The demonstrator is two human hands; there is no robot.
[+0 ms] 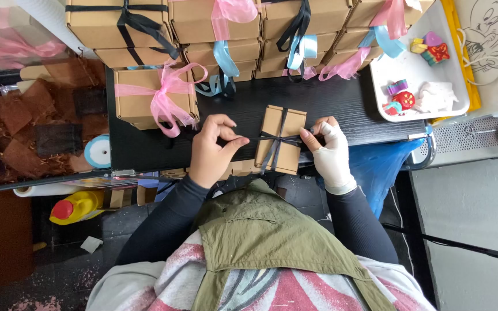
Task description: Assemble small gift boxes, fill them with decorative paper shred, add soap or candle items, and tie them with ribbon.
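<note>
Left hand [211,151] pinches one end of the dark ribbon [276,140], drawing it leftward and taut. The small kraft box [279,140] lies flat at the near edge of the black table [341,103]. Right hand [328,152], wrapped in white, nips the other ribbon end, fingers curled, steadying the box.

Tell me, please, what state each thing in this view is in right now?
Small cardboard box: closed, crossed by dark ribbon, knot unfinished.
Dark ribbon: stretched taut between both hands.
Left hand: bare, pinching a ribbon end.
Right hand: wrapped in white, pinching the other end.
Box with pink bow: closed, bow tied.
Stacked boxes: closed, ribboned.
White tray: holding small colourful pieces.
</note>
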